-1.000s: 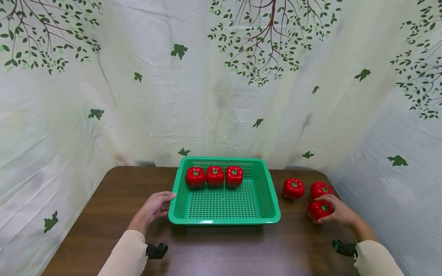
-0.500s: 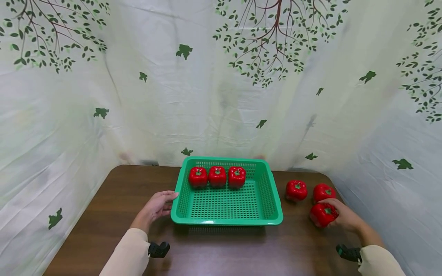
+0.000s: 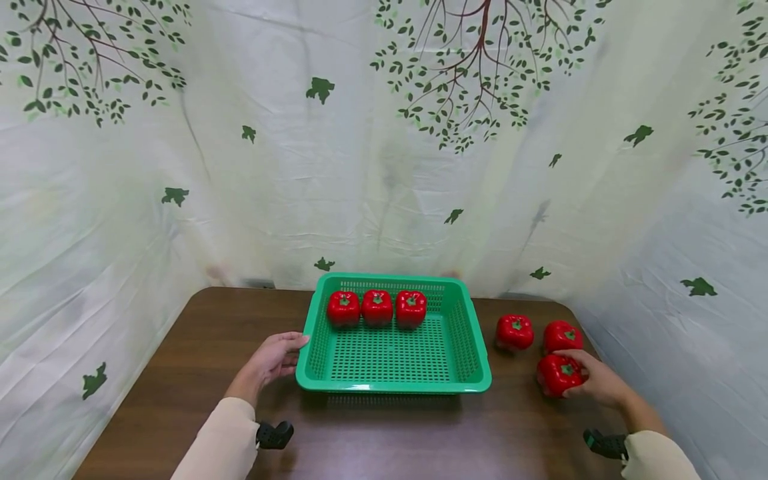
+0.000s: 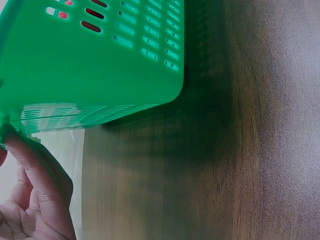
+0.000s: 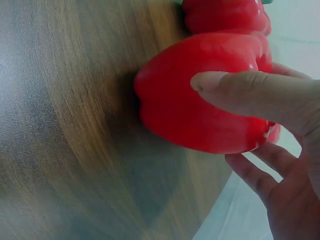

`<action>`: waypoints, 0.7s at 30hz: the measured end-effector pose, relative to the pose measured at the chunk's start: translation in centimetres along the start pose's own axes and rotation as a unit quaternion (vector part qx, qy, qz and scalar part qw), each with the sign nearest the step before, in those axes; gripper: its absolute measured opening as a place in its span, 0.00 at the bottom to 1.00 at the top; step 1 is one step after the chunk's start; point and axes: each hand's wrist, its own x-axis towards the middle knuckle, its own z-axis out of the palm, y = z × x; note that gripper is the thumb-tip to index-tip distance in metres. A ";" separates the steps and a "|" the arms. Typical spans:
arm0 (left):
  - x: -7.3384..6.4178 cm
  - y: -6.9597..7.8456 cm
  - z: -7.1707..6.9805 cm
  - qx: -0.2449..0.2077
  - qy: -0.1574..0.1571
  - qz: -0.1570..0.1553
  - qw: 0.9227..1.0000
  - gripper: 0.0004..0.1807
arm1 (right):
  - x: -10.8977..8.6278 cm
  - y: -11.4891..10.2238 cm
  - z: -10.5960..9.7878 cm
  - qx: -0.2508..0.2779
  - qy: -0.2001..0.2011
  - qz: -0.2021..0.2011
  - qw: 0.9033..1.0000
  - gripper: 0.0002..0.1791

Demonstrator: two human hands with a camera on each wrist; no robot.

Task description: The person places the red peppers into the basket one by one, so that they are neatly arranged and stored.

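In the head view, my left hand [image 3: 273,360] pinches the left rim of a green plastic basket [image 3: 396,387]. The left wrist view has the fingers [image 4: 45,185] at the rim of the basket's wall [image 4: 100,65]. Three red bell peppers stand in a row at the basket's back, the middle one [image 3: 377,309] close to both neighbours. To the right of the basket, my right hand [image 3: 600,383] grips a red bell pepper [image 3: 557,377]. In the right wrist view its thumb lies across the pepper [image 5: 180,107], other fingers under and behind; the pepper's tip is at the table.
Two more red bell peppers are on the brown wooden table [image 3: 384,440]: one [image 3: 514,332] beside the basket, another [image 3: 562,337] just behind the held pepper. A leaf-patterned white curtain [image 3: 384,167] hangs behind the table and along both sides.
The head view has shifted slightly. My right hand's grip on the pepper has changed a little, and the pepper has moved slightly toward the near side. The left hand keeps its place on the rim.
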 end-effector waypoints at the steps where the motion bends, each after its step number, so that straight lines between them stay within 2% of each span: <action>1: 0.0 0.0 0.0 0.001 -0.001 0.000 1.000 0.25 | 0.0 0.0 0.0 0.005 0.000 0.003 1.000 0.45; 13: -0.2 0.0 -0.1 0.000 -0.001 0.001 1.000 0.25 | 0.4 -0.1 0.1 -0.020 0.013 0.025 0.999 0.46; 21: -0.2 0.0 -0.1 0.004 0.001 0.000 1.000 0.25 | 0.5 -1.0 0.3 -0.036 0.025 0.020 0.999 0.45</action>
